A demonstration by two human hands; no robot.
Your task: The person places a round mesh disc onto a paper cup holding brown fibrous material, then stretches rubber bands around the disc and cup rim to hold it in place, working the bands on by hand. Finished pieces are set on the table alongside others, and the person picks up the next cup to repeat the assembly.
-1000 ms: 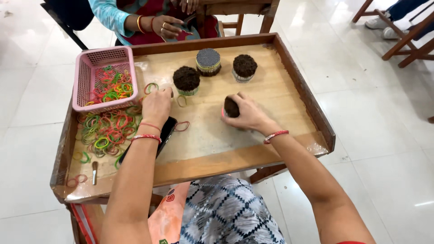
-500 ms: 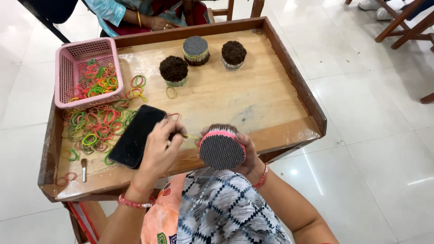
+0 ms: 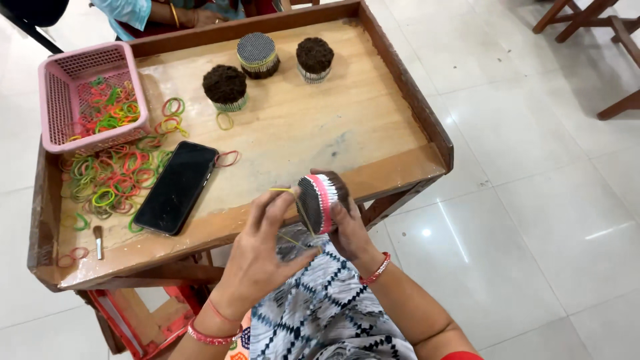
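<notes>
Yellow rubber band [image 3: 293, 215] stretched by left hand [image 3: 263, 250]; right hand [image 3: 347, 227] grips stick bundle [image 3: 319, 202] past tray edge [image 3: 400, 175].

Looks like a small handwork workshop w/ tiled floor. I see a wooden tray desk [image 3: 393, 87], rubber bands [image 3: 107, 173], banded stick bundles [image 3: 225, 87].

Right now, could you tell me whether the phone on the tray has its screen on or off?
Off: the phone lies flat on the wooden tray, its screen dark and blank beside the loose rubber bands.
</notes>
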